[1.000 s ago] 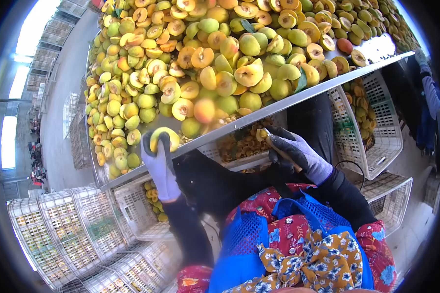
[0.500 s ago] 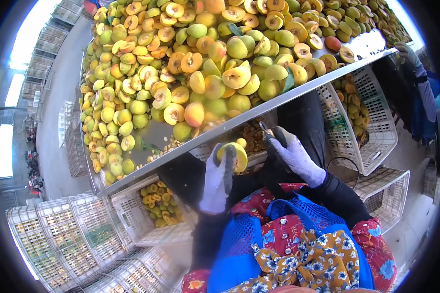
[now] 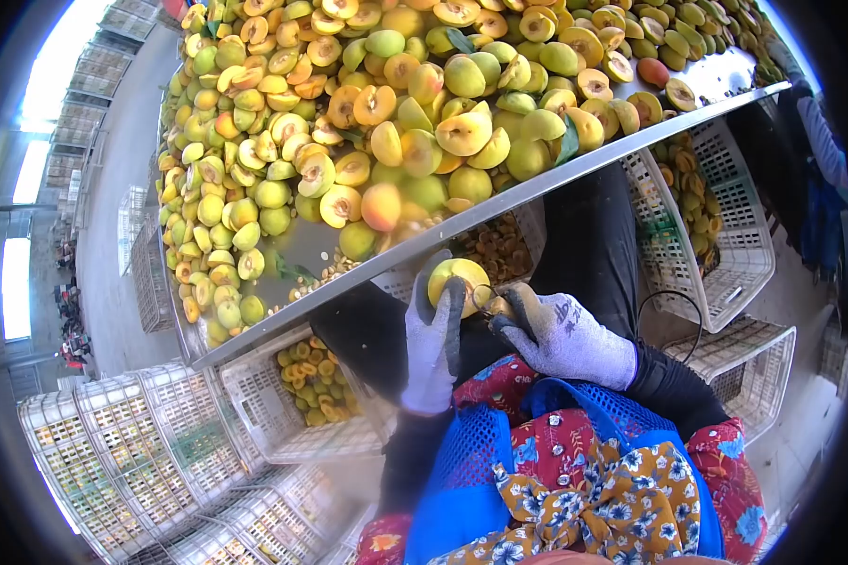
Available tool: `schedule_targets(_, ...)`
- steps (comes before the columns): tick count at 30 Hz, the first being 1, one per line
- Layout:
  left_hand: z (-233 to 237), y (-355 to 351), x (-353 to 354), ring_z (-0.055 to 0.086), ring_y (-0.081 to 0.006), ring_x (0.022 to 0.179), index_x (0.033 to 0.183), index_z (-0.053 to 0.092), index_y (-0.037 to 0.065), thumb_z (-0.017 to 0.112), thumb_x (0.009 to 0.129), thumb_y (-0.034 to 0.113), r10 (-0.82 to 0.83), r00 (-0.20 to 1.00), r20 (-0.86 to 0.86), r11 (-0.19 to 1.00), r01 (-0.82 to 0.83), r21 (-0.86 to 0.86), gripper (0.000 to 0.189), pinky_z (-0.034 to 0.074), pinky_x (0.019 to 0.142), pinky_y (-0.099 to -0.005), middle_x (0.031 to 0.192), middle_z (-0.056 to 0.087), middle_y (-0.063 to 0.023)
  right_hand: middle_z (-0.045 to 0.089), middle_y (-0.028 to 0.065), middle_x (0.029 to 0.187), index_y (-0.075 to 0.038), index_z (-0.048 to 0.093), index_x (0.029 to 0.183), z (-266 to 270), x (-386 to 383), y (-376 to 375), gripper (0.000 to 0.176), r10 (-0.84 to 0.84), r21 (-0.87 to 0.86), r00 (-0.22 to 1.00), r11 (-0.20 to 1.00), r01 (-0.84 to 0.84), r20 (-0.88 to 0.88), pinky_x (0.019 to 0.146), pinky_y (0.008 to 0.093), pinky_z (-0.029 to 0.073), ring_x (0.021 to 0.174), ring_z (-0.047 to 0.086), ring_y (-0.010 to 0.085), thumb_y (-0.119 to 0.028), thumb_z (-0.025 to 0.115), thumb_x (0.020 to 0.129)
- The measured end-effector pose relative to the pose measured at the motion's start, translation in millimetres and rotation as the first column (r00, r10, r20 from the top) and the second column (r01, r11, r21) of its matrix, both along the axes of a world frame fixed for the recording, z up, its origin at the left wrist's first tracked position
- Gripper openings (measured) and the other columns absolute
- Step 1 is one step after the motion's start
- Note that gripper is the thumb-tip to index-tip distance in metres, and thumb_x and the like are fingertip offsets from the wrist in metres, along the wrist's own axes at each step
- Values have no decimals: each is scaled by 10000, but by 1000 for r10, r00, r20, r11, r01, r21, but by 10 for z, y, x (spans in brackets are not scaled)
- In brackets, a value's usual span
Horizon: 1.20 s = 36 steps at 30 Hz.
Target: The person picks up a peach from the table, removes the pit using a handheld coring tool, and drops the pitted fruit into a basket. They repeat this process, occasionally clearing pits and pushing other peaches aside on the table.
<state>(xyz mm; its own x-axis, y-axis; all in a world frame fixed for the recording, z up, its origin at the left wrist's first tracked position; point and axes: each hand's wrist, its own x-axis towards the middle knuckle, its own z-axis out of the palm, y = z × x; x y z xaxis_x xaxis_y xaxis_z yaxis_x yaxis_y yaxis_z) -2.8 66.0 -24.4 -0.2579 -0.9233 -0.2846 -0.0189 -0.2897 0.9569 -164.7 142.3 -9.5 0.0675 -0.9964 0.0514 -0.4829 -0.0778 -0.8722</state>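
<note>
Going left to right: stacked crates (image 3: 141, 424) at far left, then a low crate (image 3: 254, 395) part filled with fruit pieces (image 3: 318, 381). Table (image 3: 537, 194) above carries a heaped pile of cut fruit (image 3: 349, 104), small pale bits (image 3: 322, 275) near its front edge. If the heap gets bumped, pieces nearest that edge could roll off.

Left hand (image 3: 428, 353): thumb and fingers clamped round one yellow-green fruit (image 3: 455, 275), held just off the table edge, above the lap. Cut face hard to make out. Squeeze too hard and soft flesh could bruise or squirt loose; too light and it could twist under the tool.

Loop tool (image 3: 483, 297) is at the fruit's right side, its ring right by the left thumb. Main risk: ring skids on wet flesh and catches the thumb.

Right hand (image 3: 575, 339): fingers closed on the tool handle. Juice on the glove could let it turn. Further right, a tilted crate (image 3: 664, 226) with more fruit; another person's sleeve (image 3: 823, 141) at far right, well apart.
</note>
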Motion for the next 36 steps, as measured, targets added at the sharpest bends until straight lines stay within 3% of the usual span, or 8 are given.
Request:
schedule_targets(6, -99, -2, 91, 609, -194, 1011, 1276, 485, -2, 586, 987, 262, 194, 893, -406, 909, -9, 416, 404, 549, 816, -339, 1093, 586, -126, 602, 179, 685, 13, 449, 991, -24, 46, 5, 259, -17, 2, 999, 1000, 17, -33, 511, 460, 482, 612, 635, 386, -179, 614, 935)
schedule_targets(9, -257, -8, 194, 620, -190, 971, 1293, 463, 12, 526, 1018, 301, 29, 845, 533, 580, 420, -698, 404, 541, 825, -332, 1078, 588, -118, 582, 173, 655, 18, 450, 998, -45, 64, 12, 263, -13, 27, 998, 1000, 15, -63, 483, 452, 461, 581, 621, 377, -178, 613, 933)
schedule_targets(13, -75, 81, 2, 620, -188, 941, 1244, 513, 9, 451, 1047, 321, -49, 998, -38, 995, 45, -94, 374, 519, 831, -326, 1053, 605, -119, 558, 162, 627, 40, 458, 1044, -109, 92, 38, 287, -9, -1, 995, 1000, 9, -101, 462, 442, 437, 535, 589, 367, -178, 607, 932)
schedule_targets(18, -171, 116, -40, 625, -206, 936, 1192, 558, -4, 421, 1056, 285, 28, 984, 173, 956, 24, -293, 347, 506, 836, -323, 1049, 628, -132, 582, 212, 735, 49, 515, 1053, -256, 103, 51, 290, 183, -66, 906, 972, -224, -382, 525, 423, 457, 684, 630, 339, -228, 538, 972)
schedule_targets(20, -109, 171, -114, 612, -198, 946, 1171, 571, -10, 403, 1058, 257, 85, 972, 221, 929, 3, -369, 335, 493, 853, -317, 1043, 623, -122, 578, 186, 756, 24, 548, 1016, -248, 99, 24, 300, 112, 68, 992, 991, -116, 57, 543, 408, 462, 710, 625, 290, -273, 517, 990)
schedule_targets(27, -147, 197, -162, 611, -196, 938, 1156, 582, -23, 391, 1057, 231, 55, 954, 294, 926, 61, -372, 333, 487, 858, -322, 1044, 631, -120, 473, 22, 662, -43, 554, 978, -31, -46, -39, 395, -260, 574, 598, 702, -421, 758, 489, 287, 443, 535, 481, 104, -425, 469, 1025)
schedule_targets(31, -238, 179, -144, 618, -203, 942, 1128, 593, -25, 377, 1056, 219, -8, 986, 168, 933, 68, -353, 334, 489, 853, -326, 1028, 638, -125, 457, 18, 604, -63, 538, 969, -374, -161, 10, 379, -639, 275, -170, 535, -799, 750, 310, 174, 285, 391, 366, 65, -438, 505, 1010)
schedule_targets(36, -215, 101, -199, 621, -207, 928, 1108, 598, -7, 357, 1058, 232, -82, 942, 325, 899, 211, -384, 343, 495, 842, -333, 1005, 645, -117, 458, 8, 586, -67, 535, 964, -245, -206, -13, 347, -645, 364, -95, 540, -759, 758, 305, 177, 303, 376, 376, 66, -409, 507, 1014)
